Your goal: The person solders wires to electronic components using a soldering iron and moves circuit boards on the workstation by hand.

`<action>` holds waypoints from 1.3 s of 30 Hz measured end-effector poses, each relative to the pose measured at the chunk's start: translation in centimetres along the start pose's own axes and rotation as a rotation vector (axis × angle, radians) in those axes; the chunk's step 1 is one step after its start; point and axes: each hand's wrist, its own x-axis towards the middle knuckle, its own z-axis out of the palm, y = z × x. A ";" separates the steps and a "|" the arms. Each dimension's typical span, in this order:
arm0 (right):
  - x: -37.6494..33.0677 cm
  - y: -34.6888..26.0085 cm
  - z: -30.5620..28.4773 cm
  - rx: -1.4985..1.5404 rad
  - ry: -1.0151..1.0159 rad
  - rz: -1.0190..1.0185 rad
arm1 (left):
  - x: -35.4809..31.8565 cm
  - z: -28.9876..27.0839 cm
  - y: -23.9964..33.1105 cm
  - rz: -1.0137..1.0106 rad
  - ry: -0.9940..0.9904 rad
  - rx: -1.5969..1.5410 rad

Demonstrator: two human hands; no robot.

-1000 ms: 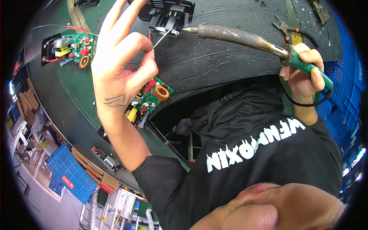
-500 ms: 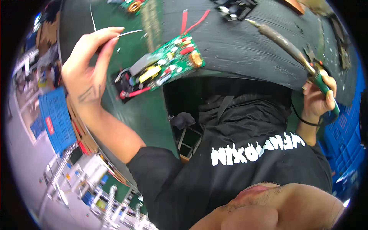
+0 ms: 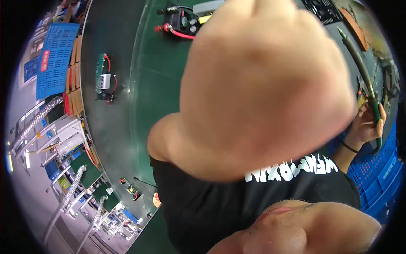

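My left hand [image 3: 270, 80] is raised very near the camera, large and blurred. Its fingers cannot be made out, and whether it holds anything is hidden. At the right, my right hand [image 3: 367, 125] grips the green handle of a soldering iron [image 3: 358, 63], whose tip points up and away toward the far side of the bench. Behind the left hand lies a circuit board [image 3: 179, 23] with black and red terminals and a red lead. Only its left end shows; the hand covers the rest.
On the green bench [image 3: 144, 84] to the left stands another circuit board [image 3: 105, 82] with red leads. A smaller board [image 3: 131, 189] lies lower down. A black slotted part [image 3: 321, 10] and a brown block [image 3: 354, 29] sit far right. Blue crates [image 3: 380, 182] stand beside the bench.
My left hand has come up from the bench toward the camera, and its solder wire is out of sight. The view has shifted left. My right hand still holds the iron, now more upright.
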 end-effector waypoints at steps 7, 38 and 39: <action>-3.8 -3.0 0.1 -0.035 0.023 0.004 | -3.0 -0.6 3.3 0.007 -0.093 0.015; 1.9 -3.2 -1.4 0.075 -0.105 -0.058 | -45.0 -20.6 -35.9 -1.329 -0.313 0.859; 1.7 -4.1 -0.6 -0.008 -0.040 -0.087 | -44.9 -14.3 -35.2 -1.374 -0.466 0.899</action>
